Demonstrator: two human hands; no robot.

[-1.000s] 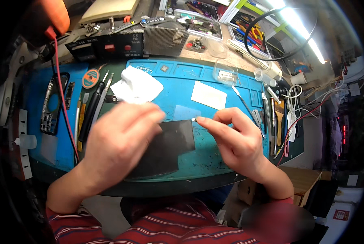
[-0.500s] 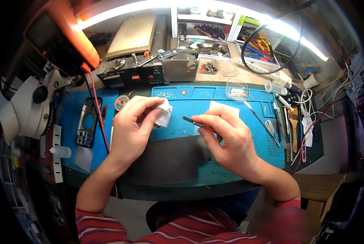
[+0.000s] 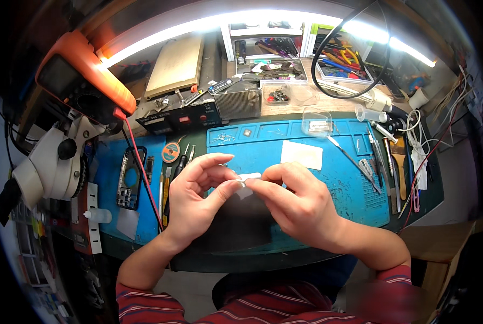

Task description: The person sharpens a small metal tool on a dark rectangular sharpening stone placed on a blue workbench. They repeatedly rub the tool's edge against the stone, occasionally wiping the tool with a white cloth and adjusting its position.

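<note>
My two hands meet over the middle of the bench, above a black mat (image 3: 228,227). A crumpled white tissue (image 3: 246,190) is pinched between thumb and forefinger of my left hand (image 3: 198,194). From the other side, the fingers of my right hand (image 3: 298,200) are closed in a pinch against that tissue. Whatever lies in the right fingers is hidden by them and the tissue. Just beyond my right hand, a white paper square (image 3: 302,155) lies on the blue work mat (image 3: 338,183).
At left are a microscope (image 3: 50,170), an orange multimeter (image 3: 90,81), an opened phone frame (image 3: 131,181) and a small bottle (image 3: 97,215). Tweezers (image 3: 355,164) and a brush (image 3: 398,162) lie right. A solder spool (image 3: 171,152) sits behind my left hand. A black cable (image 3: 318,59) loops overhead.
My hands have come together. The small dark-tipped flat piece, seen earlier in my right fingers, is now out of sight at the tissue. The view has shifted slightly.
</note>
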